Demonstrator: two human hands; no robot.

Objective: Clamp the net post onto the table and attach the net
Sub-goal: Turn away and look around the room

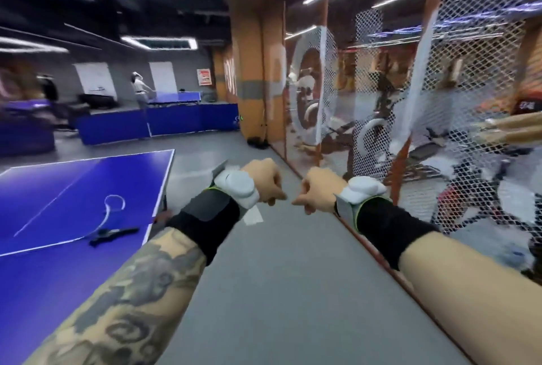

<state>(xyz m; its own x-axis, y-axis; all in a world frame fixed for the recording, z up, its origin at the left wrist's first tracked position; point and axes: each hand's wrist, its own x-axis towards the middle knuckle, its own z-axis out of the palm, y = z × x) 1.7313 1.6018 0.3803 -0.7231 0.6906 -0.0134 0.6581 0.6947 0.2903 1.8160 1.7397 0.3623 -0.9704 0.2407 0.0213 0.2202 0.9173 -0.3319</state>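
A person's two forearms are reaching forward over a grey floor (pixel 281 291), seen from a head-worn camera, and the picture is blurring with motion. The left hand (pixel 265 181) and the right hand (pixel 316 190) are both curling into loose fists, knuckles facing each other and nearly touching, and neither is gripping anything that can be seen. Each wrist is wearing a black band with a white, rounded device strapped on top; the left forearm is showing dark tattoo patterns. To the left, a blue table-tennis table (pixel 44 276) with white edge lines and a white centre line is standing beside the arms. Lying on the table top near its right edge is the net post (pixel 113 232), a black clamp-like piece lying flat, well apart from both hands. A white cord (pixel 113 207) is looping away from it across the blue surface; whether folded netting is lying with it cannot be told. To the right, a white mesh fence (pixel 469 100) on orange posts is running along the floor, with gym equipment blurring behind it. An orange pillar (pixel 255 71) is standing ahead, carrying large pale letters too smeared to read. On the far grey wall a red and white poster (pixel 204 76) is hanging, its writing illegible. In the distance another blue table (pixel 187 96) is standing with a person beside it.
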